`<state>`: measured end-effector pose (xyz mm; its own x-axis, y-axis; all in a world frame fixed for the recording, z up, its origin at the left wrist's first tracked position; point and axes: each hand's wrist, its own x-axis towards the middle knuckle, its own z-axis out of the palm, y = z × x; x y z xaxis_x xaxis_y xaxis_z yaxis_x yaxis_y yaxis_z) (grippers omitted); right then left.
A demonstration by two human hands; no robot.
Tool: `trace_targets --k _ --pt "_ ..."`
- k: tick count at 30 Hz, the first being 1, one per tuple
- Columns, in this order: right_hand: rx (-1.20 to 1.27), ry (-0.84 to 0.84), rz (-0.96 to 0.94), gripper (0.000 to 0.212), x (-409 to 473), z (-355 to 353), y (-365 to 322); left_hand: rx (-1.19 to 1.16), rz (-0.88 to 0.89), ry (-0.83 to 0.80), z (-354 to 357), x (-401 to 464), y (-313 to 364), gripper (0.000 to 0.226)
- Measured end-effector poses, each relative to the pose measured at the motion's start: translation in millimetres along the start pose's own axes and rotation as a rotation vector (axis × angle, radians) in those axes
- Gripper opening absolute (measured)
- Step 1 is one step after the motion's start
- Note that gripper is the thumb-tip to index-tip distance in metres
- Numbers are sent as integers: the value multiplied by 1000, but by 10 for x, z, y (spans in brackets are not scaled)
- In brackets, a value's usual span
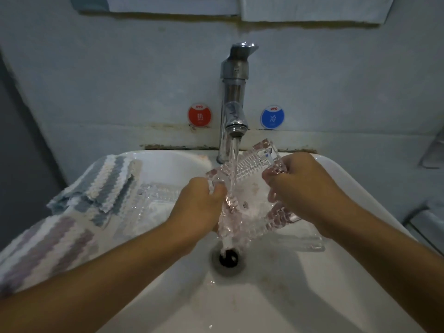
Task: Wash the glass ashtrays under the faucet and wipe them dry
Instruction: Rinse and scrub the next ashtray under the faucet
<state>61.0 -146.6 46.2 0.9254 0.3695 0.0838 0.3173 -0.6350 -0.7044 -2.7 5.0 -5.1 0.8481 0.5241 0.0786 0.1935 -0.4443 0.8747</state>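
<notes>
Over the sink (pixel 336 272), a tilted ashtray (pixel 249 188) is gripped at its edges by the left hand (pixel 199 205) and right hand (pixel 300 186) under the faucet (pixel 233 111) stream.

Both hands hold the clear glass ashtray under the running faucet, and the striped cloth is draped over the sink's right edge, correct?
Not quite: the head view shows the striped cloth over the left edge of the white sink. Both the left hand and right hand do hold the clear glass ashtray under the running chrome faucet.
</notes>
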Motion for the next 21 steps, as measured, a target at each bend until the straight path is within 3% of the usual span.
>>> trace_targets --k 6,13,16,18,21 --pt "-3 -19 -50 15 8 -74 -6 -127 -10 -101 -109 -10 83 31" --pt "90 -49 -37 19 37 -141 17 -52 -2 -20 -78 -9 109 46" --pt "68 14 -67 18 48 -67 40 -160 -82 -51 -29 -9 81 35" --pt "76 49 -66 15 62 -18 71 -279 -133 -112 24 -74 64 15" --pt "142 82 -32 14 81 6 109 -458 -164 -178 87 -159 62 27"
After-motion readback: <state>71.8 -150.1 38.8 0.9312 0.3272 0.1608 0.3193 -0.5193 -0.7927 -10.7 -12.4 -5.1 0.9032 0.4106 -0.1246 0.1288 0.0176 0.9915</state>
